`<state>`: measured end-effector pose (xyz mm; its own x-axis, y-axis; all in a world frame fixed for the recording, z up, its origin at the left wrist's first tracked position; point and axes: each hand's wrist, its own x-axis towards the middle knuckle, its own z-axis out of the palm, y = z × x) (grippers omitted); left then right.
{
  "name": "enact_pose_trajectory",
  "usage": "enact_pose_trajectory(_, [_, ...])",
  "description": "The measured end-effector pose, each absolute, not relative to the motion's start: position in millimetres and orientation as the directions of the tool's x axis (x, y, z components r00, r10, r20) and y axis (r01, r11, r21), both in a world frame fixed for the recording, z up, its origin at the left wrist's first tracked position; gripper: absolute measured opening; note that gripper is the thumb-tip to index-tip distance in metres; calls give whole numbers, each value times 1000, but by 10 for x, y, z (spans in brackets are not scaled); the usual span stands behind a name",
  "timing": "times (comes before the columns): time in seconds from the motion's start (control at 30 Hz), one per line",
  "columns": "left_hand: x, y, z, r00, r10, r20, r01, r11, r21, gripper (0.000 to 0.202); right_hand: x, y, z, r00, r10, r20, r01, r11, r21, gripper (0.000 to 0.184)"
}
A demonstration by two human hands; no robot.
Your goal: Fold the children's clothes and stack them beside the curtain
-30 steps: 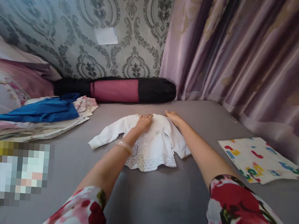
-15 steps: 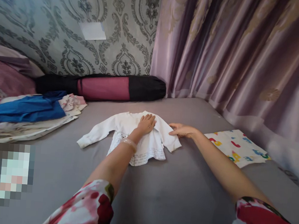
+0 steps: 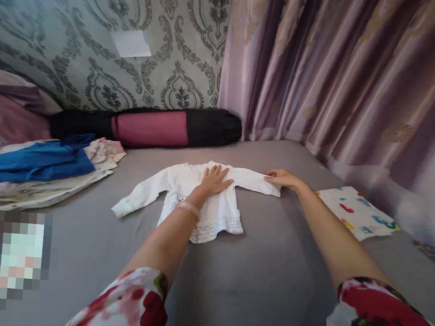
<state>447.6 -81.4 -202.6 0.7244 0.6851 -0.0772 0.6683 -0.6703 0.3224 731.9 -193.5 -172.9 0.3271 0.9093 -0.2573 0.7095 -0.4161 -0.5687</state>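
Note:
A small white long-sleeved shirt [image 3: 221,213] lies spread flat on the grey bed sheet [image 3: 253,281]. My left hand [image 3: 213,179] rests flat on the shirt's chest, fingers spread. My right hand [image 3: 282,178] pinches the cuff of the shirt's right sleeve, which is stretched out straight to the right. The other sleeve lies slanted toward the near left.
A pile of clothes with a blue garment [image 3: 33,161] on top lies at the left. A black and pink rolled bag [image 3: 148,126] lies along the wall. A white cloth with coloured shapes [image 3: 356,214] lies at the right, below the pink curtain [image 3: 344,77].
My right hand has pulled the folded right sleeve out straight to the right. My left hand moved from the collar down onto the chest and spread flat.

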Motion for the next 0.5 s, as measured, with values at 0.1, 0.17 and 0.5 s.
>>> enact_pose_trajectory(0.1, [4488, -810, -1987, 719, 680, -146, 687, -662, 300, 88, 7352, -2024, -1709, 304, 894, -330, 638, -448, -626, 54])
enact_pose_trajectory(0.17, [4512, -807, -1958, 705, 684, -187, 705, -648, 288, 93, 7379, -2063, -1694, 343, 861, -375, 621, -507, -597, 57])
enact_pose_trajectory(0.5, [4723, -779, -1695, 608, 710, -355, 792, -574, 208, 105, 7192, -2032, -1634, 529, 806, -266, 824, -562, -65, 34])
